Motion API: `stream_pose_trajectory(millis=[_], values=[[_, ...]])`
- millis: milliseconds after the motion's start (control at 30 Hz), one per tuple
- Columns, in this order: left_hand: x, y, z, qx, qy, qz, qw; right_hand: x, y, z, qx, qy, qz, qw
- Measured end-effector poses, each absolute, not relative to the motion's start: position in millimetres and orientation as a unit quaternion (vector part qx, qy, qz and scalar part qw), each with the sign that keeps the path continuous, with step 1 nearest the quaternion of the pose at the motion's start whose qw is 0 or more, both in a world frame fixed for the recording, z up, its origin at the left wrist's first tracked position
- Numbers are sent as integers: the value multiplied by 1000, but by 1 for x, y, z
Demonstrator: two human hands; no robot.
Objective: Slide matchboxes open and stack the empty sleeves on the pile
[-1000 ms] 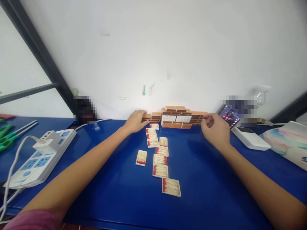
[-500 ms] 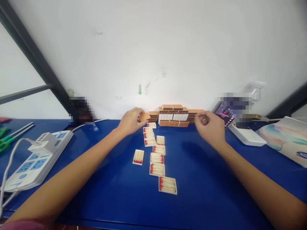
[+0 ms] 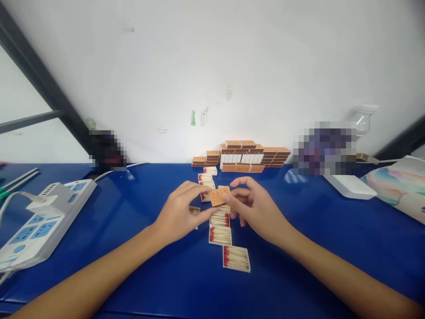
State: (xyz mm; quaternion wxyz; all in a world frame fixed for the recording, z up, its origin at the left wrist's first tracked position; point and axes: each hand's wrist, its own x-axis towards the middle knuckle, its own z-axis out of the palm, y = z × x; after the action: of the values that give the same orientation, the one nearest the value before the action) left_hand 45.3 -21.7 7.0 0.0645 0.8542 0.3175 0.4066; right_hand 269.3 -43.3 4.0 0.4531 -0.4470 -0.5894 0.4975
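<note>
My left hand (image 3: 179, 215) and my right hand (image 3: 254, 206) meet over the middle of the blue table (image 3: 299, 248), both pinching one orange matchbox (image 3: 219, 196) between their fingertips. Below the hands lies a row of several open trays of red-tipped matches (image 3: 236, 258). A stack of orange and white matchboxes (image 3: 242, 156) stands at the back against the white wall.
A white power strip (image 3: 40, 219) with a plugged-in charger and cable lies at the left. A white flat device (image 3: 350, 186) and a colourful pouch (image 3: 396, 186) lie at the right. A blurred object (image 3: 106, 150) stands at the back left by the wall.
My left hand took an orange matchbox off the left end of the stack and drew it toward me. My right hand left the stack's right end and joined it on the box.
</note>
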Motion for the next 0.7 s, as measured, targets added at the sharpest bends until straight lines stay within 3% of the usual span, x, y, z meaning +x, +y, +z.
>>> stream_pose_trajectory(millis=[700], values=[[49, -32, 0, 819, 324, 464, 90, 264, -50, 10, -461, -582, 492, 456]])
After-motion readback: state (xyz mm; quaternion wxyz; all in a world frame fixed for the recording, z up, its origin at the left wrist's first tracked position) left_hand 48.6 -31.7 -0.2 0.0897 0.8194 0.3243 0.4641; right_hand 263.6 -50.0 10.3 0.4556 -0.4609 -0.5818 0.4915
